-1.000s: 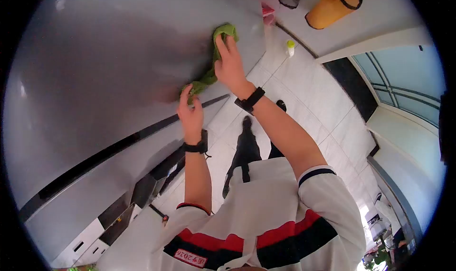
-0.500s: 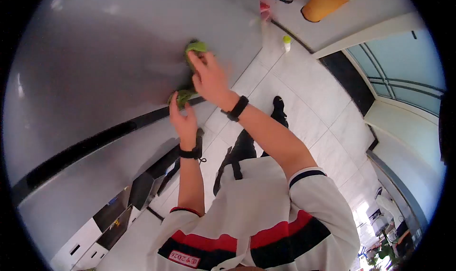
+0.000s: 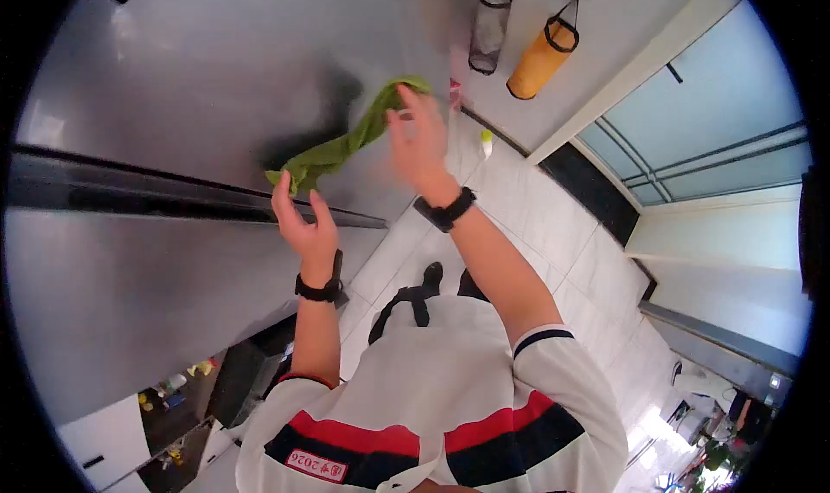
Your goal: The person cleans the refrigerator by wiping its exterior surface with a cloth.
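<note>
A green cloth (image 3: 341, 147) stretches slantwise between my hands, in front of a glossy grey door-like panel (image 3: 199, 87). Its lower left end is pinched in the fingers of my left hand (image 3: 307, 229). At the upper right end, my right hand (image 3: 419, 143) grips the cloth with its fingers, slightly blurred. The cloth hangs in a twisted strip, and dark reflections of it and my hands show on the panel. Both of my wrists carry black bands.
A dark groove (image 3: 130, 190) crosses the grey front below the cloth. Orange (image 3: 540, 65) and grey mesh (image 3: 490, 31) tube holders hang on the wall. A white bottle with a green cap (image 3: 486, 143) stands on the tiled floor (image 3: 553, 234). Open shelves (image 3: 177, 415) lie lower left.
The cloth, bunched under my hands against the panel before, is now drawn out between them. My hands have moved farther apart, the left leftward and the right rightward. The view has shifted.
</note>
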The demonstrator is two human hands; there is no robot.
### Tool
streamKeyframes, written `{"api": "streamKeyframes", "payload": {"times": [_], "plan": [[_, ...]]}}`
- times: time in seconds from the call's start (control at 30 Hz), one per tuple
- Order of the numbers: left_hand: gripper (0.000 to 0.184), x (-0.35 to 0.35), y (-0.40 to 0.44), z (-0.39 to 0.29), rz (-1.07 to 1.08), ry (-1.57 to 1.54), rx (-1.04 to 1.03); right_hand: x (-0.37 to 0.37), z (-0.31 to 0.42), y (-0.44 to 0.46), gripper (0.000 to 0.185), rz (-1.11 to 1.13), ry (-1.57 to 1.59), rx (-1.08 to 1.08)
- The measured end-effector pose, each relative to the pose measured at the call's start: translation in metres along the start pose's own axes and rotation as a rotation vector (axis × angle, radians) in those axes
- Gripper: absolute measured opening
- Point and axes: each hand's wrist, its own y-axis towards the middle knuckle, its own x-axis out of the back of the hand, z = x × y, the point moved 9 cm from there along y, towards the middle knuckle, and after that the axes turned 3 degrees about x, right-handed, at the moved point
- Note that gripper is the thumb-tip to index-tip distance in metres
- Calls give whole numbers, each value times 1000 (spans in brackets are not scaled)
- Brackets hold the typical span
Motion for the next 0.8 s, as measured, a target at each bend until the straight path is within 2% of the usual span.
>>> {"api": "streamKeyframes", "payload": {"times": [0.07,0.17,0.27,0.37,0.4,0.5,0.53,0.63,0.7,0.8], "plan": [[43,8,-7,-4,0,17,-41,28,-11,3,42,15,-10,-85],[34,18,-17,-12,-4,71,-37,64,-40,-3,39,-108,-27,-172],[29,18,-18,-17,-72,60,-13,102,-41,5,44,-276,200,-172],[24,-2,-22,-35,-69,47,18,143,-36,12,46,-188,-91,-46],[23,-11,-25,-41,-58,48,32,155,-46,13,42,-110,-84,-70],[17,-55,-42,-80,11,18,70,217,-77,18,36,-147,-143,-76],[13,-66,-50,-90,0,44,-9,237,-82,19,33,-169,-138,-93],[13,-93,-80,-131,20,72,-76,293,-94,22,28,-208,-154,-94],[14,-99,-91,-144,48,59,-11,314,-96,20,26,-210,-201,-24],[14,-107,-112,-167,29,117,51,337,-117,21,18,-165,-172,-78]]}}
